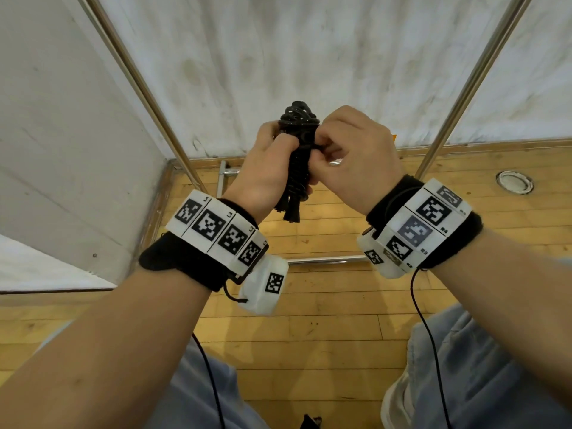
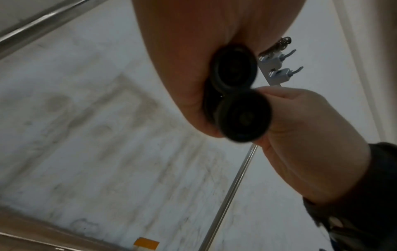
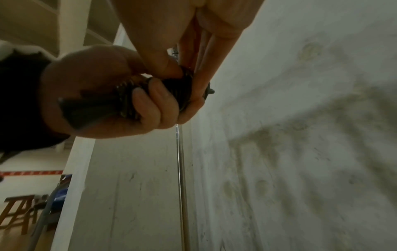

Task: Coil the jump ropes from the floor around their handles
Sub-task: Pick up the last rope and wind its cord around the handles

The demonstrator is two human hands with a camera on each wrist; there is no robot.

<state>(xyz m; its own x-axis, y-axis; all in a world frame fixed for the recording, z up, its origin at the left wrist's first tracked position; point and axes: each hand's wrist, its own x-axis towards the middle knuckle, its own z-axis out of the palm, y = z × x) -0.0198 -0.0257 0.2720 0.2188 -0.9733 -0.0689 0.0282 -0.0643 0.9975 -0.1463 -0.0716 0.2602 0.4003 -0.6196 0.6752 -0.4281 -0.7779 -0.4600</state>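
Left hand point(image 1: 266, 168) grips black coiled jump rope point(image 1: 298, 140); right hand point(image 1: 356, 156) pinches strand; 2 round handle ends point(image 2: 242, 117) side by side, clear of wood floor point(image 1: 325, 320).

jump rope point(image 1: 297, 140): 1 | handles point(image 2: 242, 117): 2 | hands point(image 1: 266, 171): 2 | metal poles point(image 1: 470, 85): 2

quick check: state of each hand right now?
Left hand: closed around the coiled jump rope and its handles.
Right hand: fingertips pinching the rope wraps near the bundle's top.
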